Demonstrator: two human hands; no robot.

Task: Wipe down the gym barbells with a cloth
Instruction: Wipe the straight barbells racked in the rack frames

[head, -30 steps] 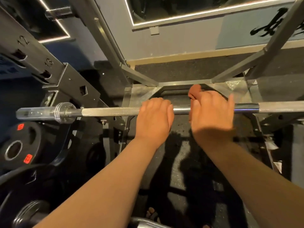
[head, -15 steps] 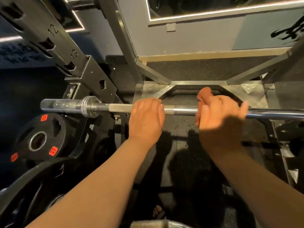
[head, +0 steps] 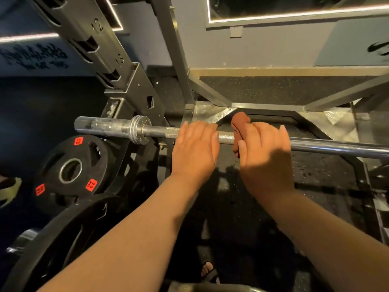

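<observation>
Barbell (head: 160, 132) lies horizontal across rack, sleeve end at left, shaft running right past both hands. L hand (head: 194, 152) sits on knurled section just right of collar, fingers curled over far side of bar. R hand (head: 265, 157) just right of it, fingers wrapped round rust-red cloth (head: 239, 123), pressing it onto bar. Cloth bunched btwn palm and shaft, tail sticking out far-left of knuckles. Hands near, not touching. Black wt plate (head: 50, 165) w/ red labels near-left, below sleeve. Numbered rack upright (head: 84, 32) far left.
</observation>
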